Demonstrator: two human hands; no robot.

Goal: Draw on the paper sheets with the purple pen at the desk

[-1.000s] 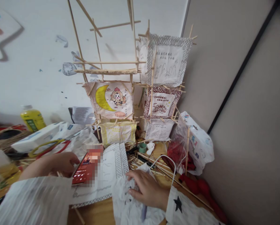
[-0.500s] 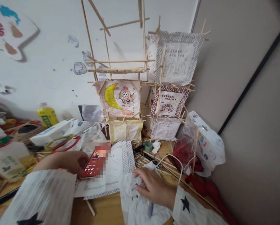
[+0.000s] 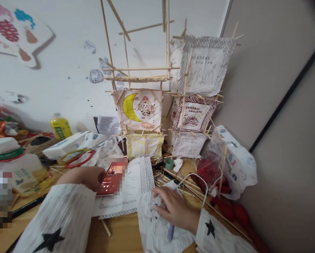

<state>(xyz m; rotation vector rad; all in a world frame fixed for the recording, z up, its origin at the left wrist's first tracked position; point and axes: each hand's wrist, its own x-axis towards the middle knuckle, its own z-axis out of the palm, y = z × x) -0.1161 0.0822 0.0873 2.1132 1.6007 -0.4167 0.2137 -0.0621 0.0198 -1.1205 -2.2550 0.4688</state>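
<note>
My left hand [image 3: 92,179] is closed on the left edge of a smartphone [image 3: 112,177] with a lit red screen. Its fingertips are partly hidden by the phone, which is tilted above a sheet of drawn paper [image 3: 120,203] with a crosshatched border. My right hand [image 3: 170,207] lies on crumpled white paper [image 3: 152,235] with dark specks, thumb and forefinger apart; the other fingers are hidden. From under that palm pokes a purple rod-like thing [image 3: 170,232], its other end covered. A white cable [image 3: 205,189] loops behind the right wrist.
A wooden-stick frame [image 3: 141,79] with drawn paper panels stands at the back. To the left are red-and-yellow-handled scissors [image 3: 79,158], a jug [image 3: 23,172] and a yellow bottle [image 3: 61,127]. Loose sticks [image 3: 194,186], a green tape roll [image 3: 169,163] and a plastic packet [image 3: 236,158] lie right.
The whole view has shifted, so things appear farther right. Both hands keep nearly the same places, the left at the phone and the right on the crumpled paper.
</note>
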